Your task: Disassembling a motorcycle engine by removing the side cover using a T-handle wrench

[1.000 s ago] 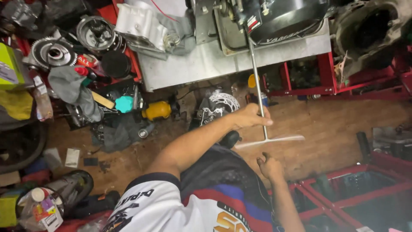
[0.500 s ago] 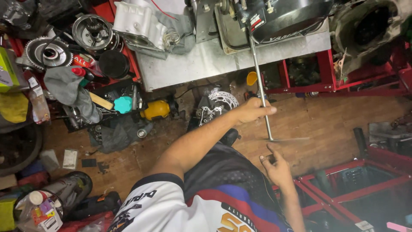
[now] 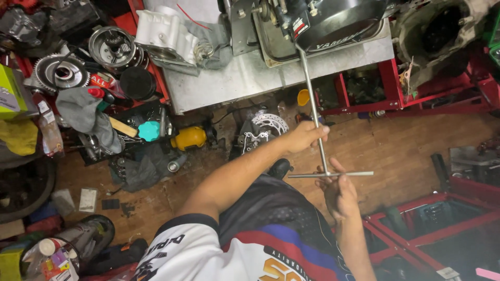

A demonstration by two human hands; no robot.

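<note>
We work a long T-handle wrench (image 3: 314,112) whose far end seats in the black engine cover (image 3: 333,18) on the steel worktop (image 3: 245,78). Our left hand (image 3: 304,136) wraps the shaft partway down from the cover, its grip closed around the rod; our right hand (image 3: 339,193) sits at the crossbar (image 3: 330,174), fingers pinching it where it meets the shaft. To turn well, we judge that the left hand should steady the shaft in line with the fastener while the right hand spins the crossbar. The long axis runs from the cover toward our body, tip pointing at the cover, crossbar square to it.
</note>
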